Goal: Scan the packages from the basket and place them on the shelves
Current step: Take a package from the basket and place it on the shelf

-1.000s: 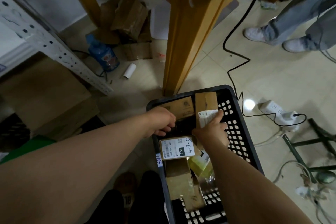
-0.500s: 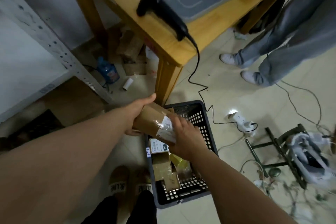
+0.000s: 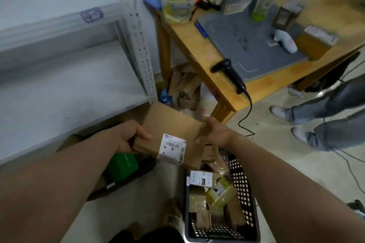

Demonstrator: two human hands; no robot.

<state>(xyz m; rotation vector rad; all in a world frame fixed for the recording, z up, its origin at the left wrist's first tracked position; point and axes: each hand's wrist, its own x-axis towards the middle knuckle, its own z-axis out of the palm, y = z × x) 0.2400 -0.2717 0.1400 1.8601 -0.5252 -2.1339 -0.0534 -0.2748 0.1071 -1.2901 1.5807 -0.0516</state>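
Observation:
A flat brown cardboard package [image 3: 171,124] with a white barcode label hangs in the air above the floor, held between both hands. My left hand [image 3: 126,138] grips its near left edge, thumb on top. My right hand [image 3: 215,133] holds its right edge with fingers curled round it. Below, the black plastic basket [image 3: 246,193] stands on the floor with several more small boxes and packets in it. A black handheld scanner [image 3: 230,74] lies on the edge of the wooden table [image 3: 197,49], its cable running down to the floor. The white metal shelves [image 3: 65,85] are at left.
Another person's legs and white shoes [image 3: 296,116] stand at the right. Cardboard scraps and a blue bottle [image 3: 165,97] lie under the table. A green box [image 3: 123,164] and brown cartons sit on the floor under the shelf. The table carries tape rolls, a green bottle and a box.
The package has been lifted out of the basket and raised, with both hands on it. The view has tilted up from the basket to the shelves and tabletop.

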